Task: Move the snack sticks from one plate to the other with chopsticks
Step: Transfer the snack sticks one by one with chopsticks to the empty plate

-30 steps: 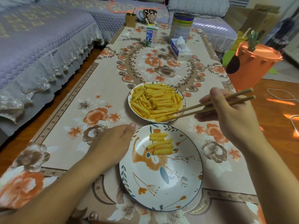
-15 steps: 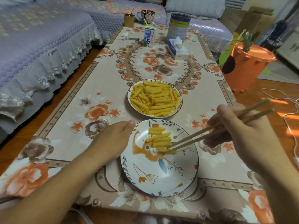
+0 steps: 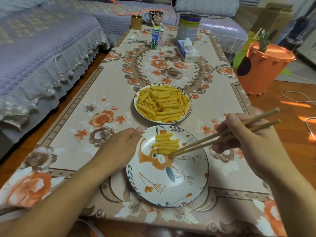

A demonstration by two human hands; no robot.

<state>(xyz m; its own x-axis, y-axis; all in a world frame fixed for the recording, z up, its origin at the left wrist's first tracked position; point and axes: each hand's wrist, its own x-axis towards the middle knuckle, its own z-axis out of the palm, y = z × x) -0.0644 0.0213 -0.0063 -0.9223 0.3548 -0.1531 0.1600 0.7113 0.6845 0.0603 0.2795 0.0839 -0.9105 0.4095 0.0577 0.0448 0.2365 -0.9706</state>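
The right hand (image 3: 246,142) is gripping a pair of wooden chopsticks (image 3: 220,136), fingers curled around the upper shafts, with the tips lying close together and touching the nearest stick in a small group of snack sticks (image 3: 166,143) on the near plate (image 3: 171,190). Whether the tips are pinching that stick cannot be told. The near plate is sitting on the counter (image 3: 106,93) close to the front edge and is carrying a fox-and-leaf print. The left hand (image 3: 118,148) is resting on the counter against the near plate's left rim, fingers loosely curled under and thumb lying along the rim, holding nothing. The far plate (image 3: 136,100) is sitting just beyond the near plate and is holding a full heap of snack sticks (image 3: 162,103). Toward the counter's far end, a milk carton (image 3: 157,39), a tissue box (image 3: 187,52), a tall can (image 3: 187,27) and a floral mug (image 3: 155,17) are standing. An orange bin (image 3: 263,69) is standing on the floor to the right.
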